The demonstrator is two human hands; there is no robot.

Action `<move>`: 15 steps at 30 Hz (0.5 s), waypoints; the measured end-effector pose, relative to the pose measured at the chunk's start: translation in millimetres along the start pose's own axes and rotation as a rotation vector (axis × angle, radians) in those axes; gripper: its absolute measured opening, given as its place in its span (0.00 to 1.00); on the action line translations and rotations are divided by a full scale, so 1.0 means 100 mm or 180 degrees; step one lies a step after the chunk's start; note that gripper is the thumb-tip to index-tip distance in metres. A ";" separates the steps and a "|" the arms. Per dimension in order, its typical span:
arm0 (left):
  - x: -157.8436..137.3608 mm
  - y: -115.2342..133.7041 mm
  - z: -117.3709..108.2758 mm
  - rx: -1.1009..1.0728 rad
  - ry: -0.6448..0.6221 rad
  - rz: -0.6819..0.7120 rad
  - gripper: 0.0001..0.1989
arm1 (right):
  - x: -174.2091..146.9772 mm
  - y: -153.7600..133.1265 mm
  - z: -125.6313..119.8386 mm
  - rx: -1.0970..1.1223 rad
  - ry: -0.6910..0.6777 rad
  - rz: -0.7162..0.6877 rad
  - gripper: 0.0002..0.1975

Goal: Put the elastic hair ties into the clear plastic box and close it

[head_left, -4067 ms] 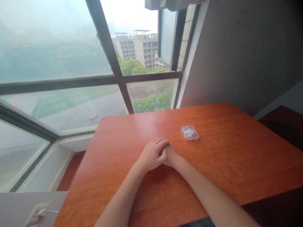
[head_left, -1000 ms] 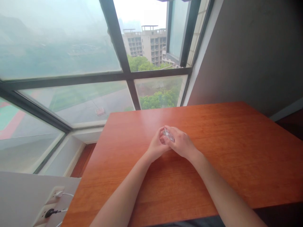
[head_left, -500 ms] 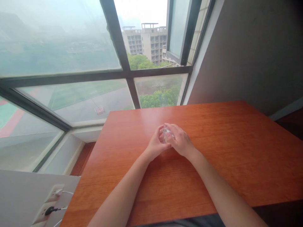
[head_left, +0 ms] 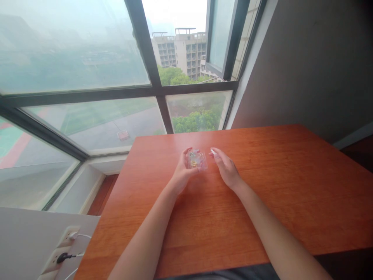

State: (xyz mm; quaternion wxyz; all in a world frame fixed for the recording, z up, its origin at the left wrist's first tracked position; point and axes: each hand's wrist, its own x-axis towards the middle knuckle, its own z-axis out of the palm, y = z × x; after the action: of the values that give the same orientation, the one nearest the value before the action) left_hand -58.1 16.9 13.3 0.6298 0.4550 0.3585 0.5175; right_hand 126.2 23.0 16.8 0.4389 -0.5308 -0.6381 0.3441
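Note:
A small clear plastic box [head_left: 197,160] with several compartments is in my left hand [head_left: 181,173]. Thin, coloured, looped bits lie inside it, green, yellow and pinkish, too small to name. My left thumb runs along the near edge while the fingers wrap the left side. Just right of the box, apart from it, is my right hand [head_left: 226,168], its thumb and fingers drawn together. Something small and white shows at those fingertips; I cannot make out what it is. Both hands are over the far-middle part of the wooden table [head_left: 279,186].
Beyond the table's far edge stands a large window [head_left: 157,91] with dark frames and one open pane [head_left: 220,35]. A grey wall [head_left: 314,74] rises on the right. At lower left are wall sockets [head_left: 56,258] with a black plug [head_left: 64,257] and cables.
My hands have come apart: the right moved off the box to the right, and the left shifted slightly left with the box. The box, formerly mostly covered by fingers, now shows its top.

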 end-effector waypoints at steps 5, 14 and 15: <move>0.00 0.32 -0.36 0.0548 0.0391 0.0143 0.41 | 0.01 0.01 0.02 -0.0069 0.0025 -0.0052 0.25; -0.29 0.82 -1.09 0.1435 0.0833 -0.0048 0.44 | 0.02 0.10 0.05 -0.0019 -0.0037 0.0014 0.25; -0.32 0.84 -1.14 0.1531 0.0850 -0.0099 0.44 | 0.02 0.11 0.06 -0.0037 -0.0043 0.0009 0.25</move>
State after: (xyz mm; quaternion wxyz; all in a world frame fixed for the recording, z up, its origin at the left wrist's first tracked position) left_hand -196.9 13.3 54.4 0.4587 0.5137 0.5579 0.4632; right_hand 125.0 27.5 5.4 0.4310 -0.5319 -0.6424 0.3445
